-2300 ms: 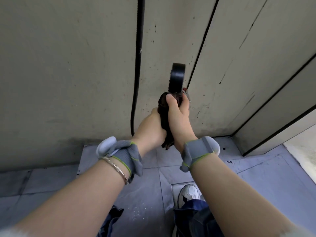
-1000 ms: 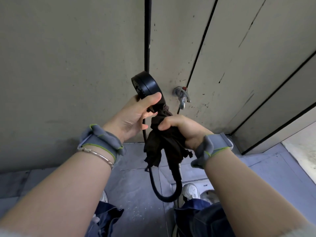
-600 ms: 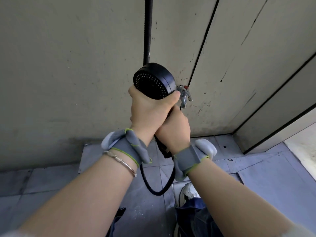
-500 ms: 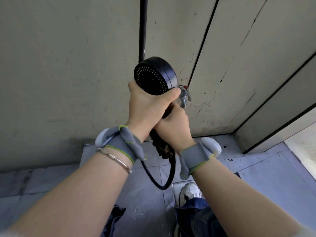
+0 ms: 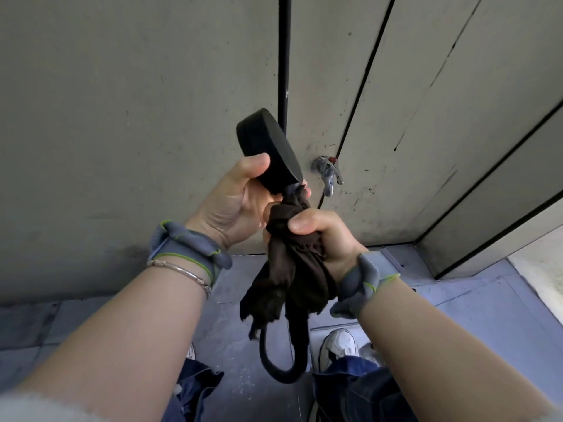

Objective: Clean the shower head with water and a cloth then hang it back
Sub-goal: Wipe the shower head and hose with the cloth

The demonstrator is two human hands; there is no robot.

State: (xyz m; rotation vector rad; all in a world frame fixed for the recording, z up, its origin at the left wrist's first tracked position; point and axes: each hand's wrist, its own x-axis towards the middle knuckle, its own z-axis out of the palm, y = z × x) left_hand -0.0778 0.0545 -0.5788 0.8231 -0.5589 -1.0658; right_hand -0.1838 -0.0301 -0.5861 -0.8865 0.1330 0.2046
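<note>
The left hand grips the shower head (held before the wall); the right hand squeezes the cloth round its handle. A wet grip could let it slip and drop.

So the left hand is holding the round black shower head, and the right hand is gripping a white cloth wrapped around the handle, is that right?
Not quite: the cloth is dark brown, not white, as the head view shows. The rest holds: the left hand holds the round black shower head, and the right hand grips the cloth wrapped around the handle.
</note>
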